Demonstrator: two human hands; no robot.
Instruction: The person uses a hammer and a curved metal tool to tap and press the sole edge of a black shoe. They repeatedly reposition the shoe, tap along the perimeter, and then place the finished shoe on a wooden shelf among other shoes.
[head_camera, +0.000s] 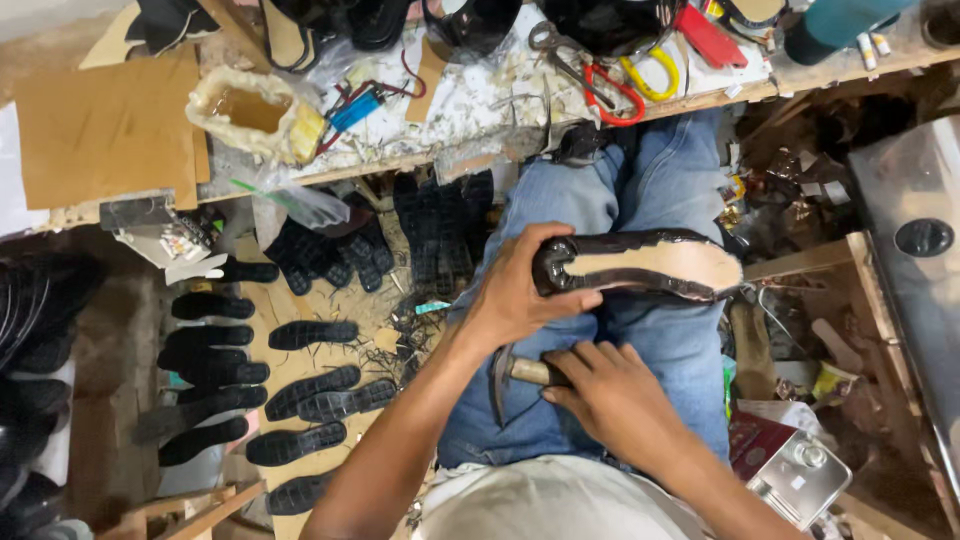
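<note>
Left hand (520, 290) grips the heel end of an upturned black shoe (640, 265) lying across the person's lap on the blue jeans (670, 190), fingers curled tight over its rim with the thumb below, pale insole face up. Right hand (610, 395) sits just below, fingers wrapped shut round the wooden handle of a hammer (510, 372) resting on the thigh, its metal head poking out to the left. Black soles (300, 390) lie in rows on the floor at left; scissors (590, 70) and a glue tub (250, 110) on the cluttered bench (470, 110) above
</note>
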